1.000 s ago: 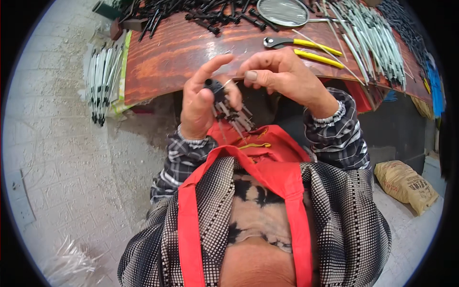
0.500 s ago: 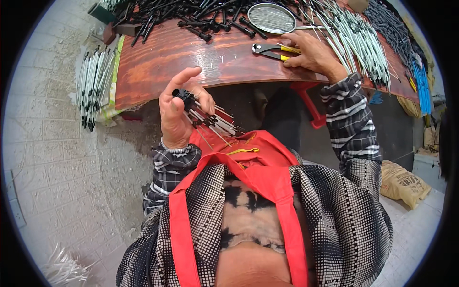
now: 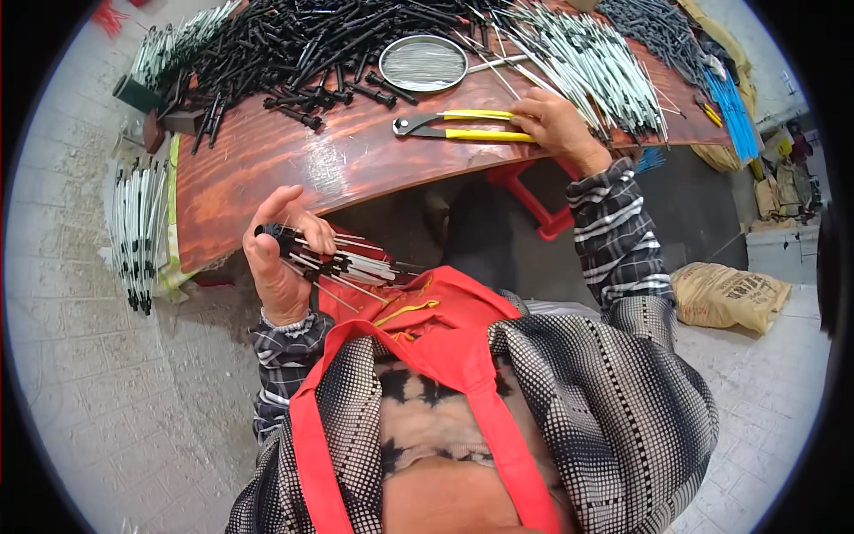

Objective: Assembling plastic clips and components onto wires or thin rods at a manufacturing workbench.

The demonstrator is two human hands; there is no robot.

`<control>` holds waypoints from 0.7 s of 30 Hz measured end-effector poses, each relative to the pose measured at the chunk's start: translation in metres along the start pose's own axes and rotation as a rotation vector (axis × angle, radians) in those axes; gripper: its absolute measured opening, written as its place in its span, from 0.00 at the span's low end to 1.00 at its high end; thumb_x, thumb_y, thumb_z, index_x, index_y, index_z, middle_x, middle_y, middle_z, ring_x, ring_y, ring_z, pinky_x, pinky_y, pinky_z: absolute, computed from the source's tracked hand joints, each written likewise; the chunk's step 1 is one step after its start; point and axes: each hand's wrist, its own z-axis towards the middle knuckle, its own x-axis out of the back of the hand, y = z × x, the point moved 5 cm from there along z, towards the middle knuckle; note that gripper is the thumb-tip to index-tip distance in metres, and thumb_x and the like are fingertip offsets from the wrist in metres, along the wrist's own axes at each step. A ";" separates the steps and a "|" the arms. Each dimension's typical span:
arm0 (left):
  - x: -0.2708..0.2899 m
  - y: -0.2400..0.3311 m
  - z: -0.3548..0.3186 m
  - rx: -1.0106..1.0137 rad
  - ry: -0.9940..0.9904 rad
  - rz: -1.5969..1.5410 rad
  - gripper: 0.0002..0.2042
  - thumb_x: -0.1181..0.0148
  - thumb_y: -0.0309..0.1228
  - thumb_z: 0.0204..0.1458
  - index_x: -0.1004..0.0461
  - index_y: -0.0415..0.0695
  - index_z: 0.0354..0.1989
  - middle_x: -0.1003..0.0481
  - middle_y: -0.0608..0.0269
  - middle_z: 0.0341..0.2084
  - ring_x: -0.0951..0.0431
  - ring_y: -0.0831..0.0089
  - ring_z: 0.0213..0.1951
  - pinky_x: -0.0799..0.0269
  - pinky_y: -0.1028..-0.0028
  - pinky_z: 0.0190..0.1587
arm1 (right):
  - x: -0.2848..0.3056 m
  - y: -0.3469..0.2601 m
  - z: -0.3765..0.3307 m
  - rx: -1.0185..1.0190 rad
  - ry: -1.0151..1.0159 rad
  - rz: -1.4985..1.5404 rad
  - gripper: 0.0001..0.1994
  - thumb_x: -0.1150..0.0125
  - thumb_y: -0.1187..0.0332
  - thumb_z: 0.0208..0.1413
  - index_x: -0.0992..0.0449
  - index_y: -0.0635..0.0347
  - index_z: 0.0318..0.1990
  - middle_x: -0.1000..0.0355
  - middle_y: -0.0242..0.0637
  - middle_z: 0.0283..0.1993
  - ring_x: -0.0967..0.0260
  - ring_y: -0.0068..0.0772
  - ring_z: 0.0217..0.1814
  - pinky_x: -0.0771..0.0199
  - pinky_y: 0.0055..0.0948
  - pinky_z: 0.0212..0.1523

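Observation:
My left hand (image 3: 289,245) is raised off the table's near left edge. Its lower fingers curl round a bundle of thin white rods (image 3: 369,267) joined to a black tubular hub (image 3: 269,230), while the index finger stretches upward. The rods point right, above the red apron (image 3: 431,307) on my lap. On the table lie pincers (image 3: 480,135) with yellow handles and a dark head turned left. My right hand (image 3: 560,129) has its fingers closed at the handle ends; its palm side is hidden.
Black tubular parts (image 3: 302,53) are heaped across the back of the reddish wooden table (image 3: 240,191). A round dish (image 3: 425,90) holds fine wires. White rod bundles (image 3: 587,71) lie at right, another bundle (image 3: 138,236) hangs at the left edge. A red stool (image 3: 547,218) stands underneath; a sack (image 3: 729,298) lies right.
My right hand has slid rightward along the pincers to their handle ends, uncovering more yellow. The pincers stay nearly in place on the table. The whole view has shifted; my left hand keeps its hold.

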 end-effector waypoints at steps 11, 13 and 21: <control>0.006 -0.002 0.002 0.003 -0.018 -0.021 0.35 0.41 0.57 0.54 0.32 0.33 0.55 0.29 0.61 0.18 0.29 0.70 0.20 0.32 0.72 0.25 | 0.028 -0.012 -0.013 0.030 -0.044 -0.199 0.17 0.38 0.67 0.48 0.24 0.55 0.48 0.28 0.45 0.38 0.28 0.51 0.41 0.26 0.44 0.39; 0.007 0.001 -0.003 0.007 -0.028 -0.020 0.36 0.42 0.57 0.54 0.32 0.33 0.55 0.30 0.61 0.18 0.29 0.70 0.21 0.32 0.72 0.25 | 0.032 -0.005 -0.018 0.028 -0.045 -0.212 0.17 0.38 0.68 0.48 0.24 0.55 0.48 0.27 0.46 0.39 0.28 0.52 0.42 0.26 0.44 0.40; 0.008 -0.005 0.002 0.084 -0.001 -0.047 0.40 0.45 0.64 0.51 0.31 0.35 0.56 0.30 0.61 0.18 0.29 0.70 0.24 0.33 0.71 0.30 | 0.032 0.038 -0.002 -0.563 -0.128 -0.574 0.11 0.42 0.70 0.50 0.23 0.60 0.42 0.25 0.49 0.41 0.27 0.51 0.45 0.25 0.46 0.43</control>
